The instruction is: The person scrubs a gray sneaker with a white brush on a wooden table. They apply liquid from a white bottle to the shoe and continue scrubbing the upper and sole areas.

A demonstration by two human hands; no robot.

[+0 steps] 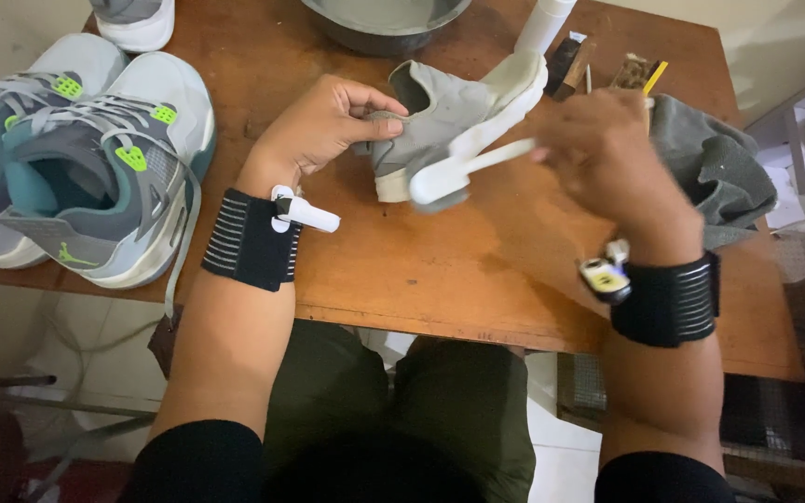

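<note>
head view: the left hand pinches the heel collar of a small grey sneaker, thumb over the fabric, holding it tipped on its side above the wooden table so the white sole faces the other hand. the right hand, blurred, is closed around a white brush handle laid against that sole. a pair of grey-and-teal sneakers sits at the left edge, a grey cloth just right of the hand, a metal basin behind.

Soft, even daylight – only faint shadows on the brown wooden table; the right hand is motion-blurred, the rest sharp.
</note>
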